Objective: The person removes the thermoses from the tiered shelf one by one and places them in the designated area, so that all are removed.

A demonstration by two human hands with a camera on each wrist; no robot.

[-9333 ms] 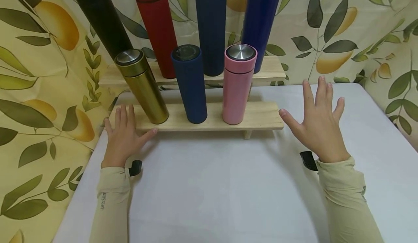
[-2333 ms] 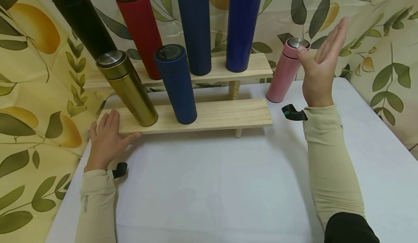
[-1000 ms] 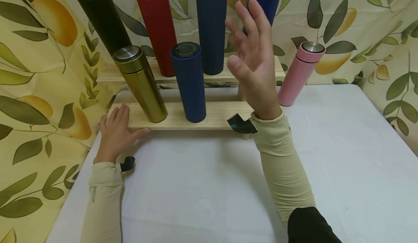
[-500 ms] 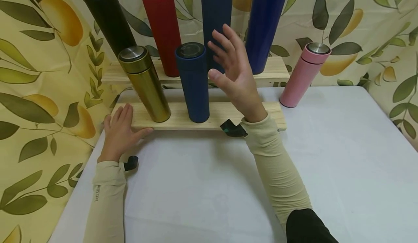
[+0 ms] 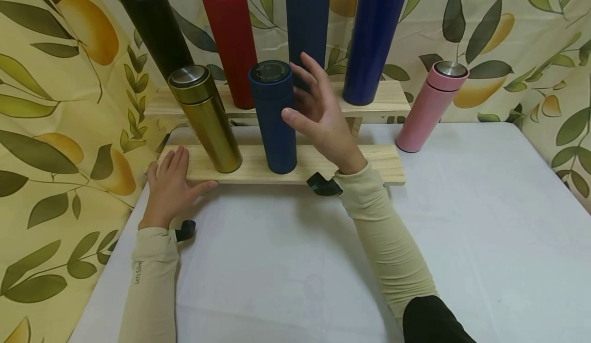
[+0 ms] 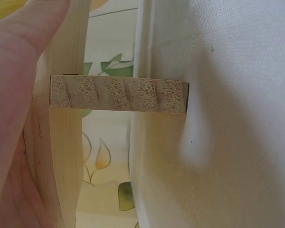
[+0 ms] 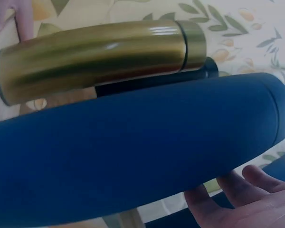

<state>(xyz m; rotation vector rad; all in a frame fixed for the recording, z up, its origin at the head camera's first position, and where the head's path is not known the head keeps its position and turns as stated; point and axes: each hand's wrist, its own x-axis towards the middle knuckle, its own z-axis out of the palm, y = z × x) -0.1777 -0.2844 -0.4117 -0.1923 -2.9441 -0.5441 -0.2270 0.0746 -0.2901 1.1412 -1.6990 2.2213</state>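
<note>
My left hand [image 5: 167,198] lies flat on the left end of the lower wooden shelf [image 5: 381,161], fingers straight and thumb along its front edge. In the left wrist view the shelf's leg [image 6: 118,94] shows beside that hand. A blue thermos [image 5: 274,125] stands upright in the lower row. Close at its right side, my right hand [image 5: 327,125] is spread, thumb toward the front and fingers toward the back. The right wrist view has the fingertips [image 7: 197,194] right at the blue thermos's side. Left of it stands a gold thermos [image 5: 208,125].
A pink thermos [image 5: 431,108] stands on the white tabletop [image 5: 277,261] beyond the shelf's right end. On the upper shelf [image 5: 392,97] behind are taller flasks: black [image 5: 154,25], red [image 5: 231,45], dark blue [image 5: 307,22] and glossy blue [image 5: 376,40].
The pink thermos has gone from the lower shelf to the table at right. My right hand has since left it and moved leftward, then lower, to the blue thermos. The left hand stays.
</note>
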